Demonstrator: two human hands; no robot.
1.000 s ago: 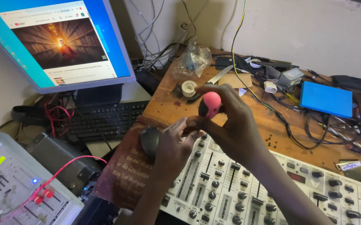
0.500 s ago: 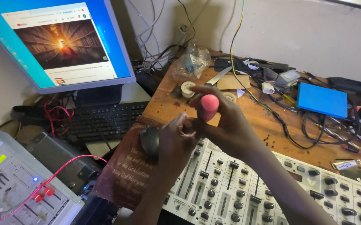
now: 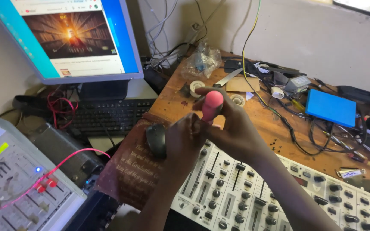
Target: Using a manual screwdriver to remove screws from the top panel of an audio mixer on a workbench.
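Right hand is gripping a pink, round-topped plastic handle, probably a screwdriver's; the shaft is hidden, so I cannot tell for sure. Fingers are curling tight around the handle from behind, thumb lying across the top edge, only the pink cap showing between them. The handle is standing roughly upright, held in the air above the near edge of the worn wooden workbench and just past the top corner of the white audio mixer with rows of black knobs and sliders.

Left hand is pressing in close against the right one, fingers bunching together below the pink handle. Whether they are pinching something there I cannot tell; the knuckles are covering the spot.

Just left of that hand, a black computer mouse is sitting on a dark red printed card. Further left, a black keyboard is lying under a flat monitor with a bright blue border. A grey control console with a pink wire is occupying the near left corner. On the bench's far side, a flat blue box is lying among tangled black cables.
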